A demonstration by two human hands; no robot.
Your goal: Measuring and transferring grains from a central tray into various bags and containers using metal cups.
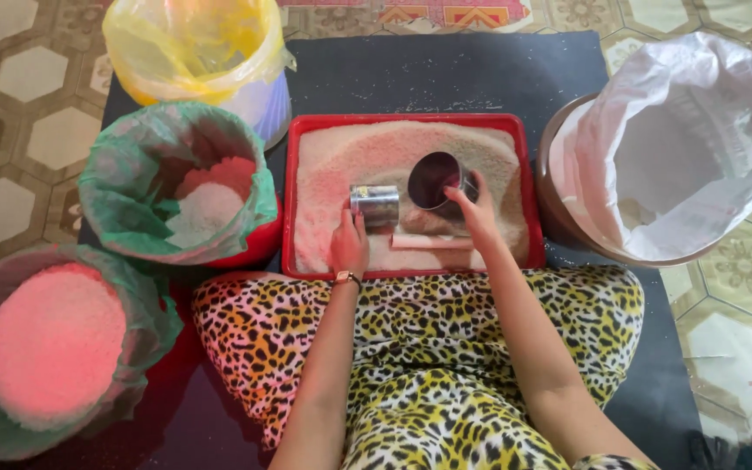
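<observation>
Left hand (349,244) gripping small steel tin (374,205); right hand (473,209) gripping tilted metal cup (433,180), mouth angled for scooping grain in red tray (404,122) beneath.

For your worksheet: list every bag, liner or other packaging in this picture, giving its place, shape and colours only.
Yellow plastic liner: in a white bucket, top left, crumpled.
Green plastic liner: in a red tub, left of the red tray, holding pale grains.
Greenish liner: in a tub, bottom left, full of pink grains.
White sack: in a brown basin, right, open.
No labels, signs or screens.
</observation>
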